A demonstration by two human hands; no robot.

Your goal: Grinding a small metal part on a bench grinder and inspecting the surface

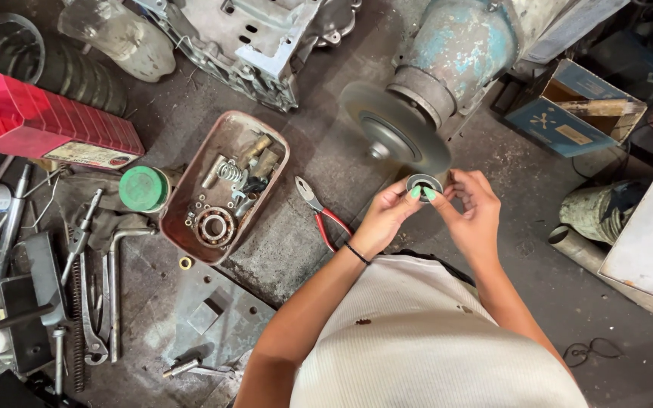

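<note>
Small metal ring (422,183), round, grey, with a dark centre: held up between both hands just below the spinning disc, right of centre in the scene.

Left hand (388,214): pinching the ring's left edge, thumb and fingers pressed on it; green-painted nails; thin dark band at the wrist.

Right hand (471,205): pinching the ring's right edge, fingers curled close around it.

Grinding disc (394,128): blurred, grey, mounted on a worn blue-green motor housing (459,45), just beyond the hands, far centre-right.

Pliers (320,211): red handles, lying on the dark, grimy surface (319,151) just left of the left hand.

Oblong metal tray (183,230): rusty rim, left of the pliers; holding a ball bearing (215,225), a spring (228,172), bolts and small washers.

Green round lid (143,188): touching or just beside the tray's left edge.

Small brass ring (185,263): on the surface near the tray's near corner.

Red ribbed plastic case (39,121): far left, tilted.

Wrenches and bars (88,279): heaped at near left, beside a long spring.

Cast aluminium engine casing (251,45): far centre.

Blue cardboard box (576,109): far right, open, a wooden handle inside.

Grey metal pipe pieces (591,227): right edge, beside a pale flat panel.

Ribbed white garment (425,340): near centre, filling the lower foreground.
</note>
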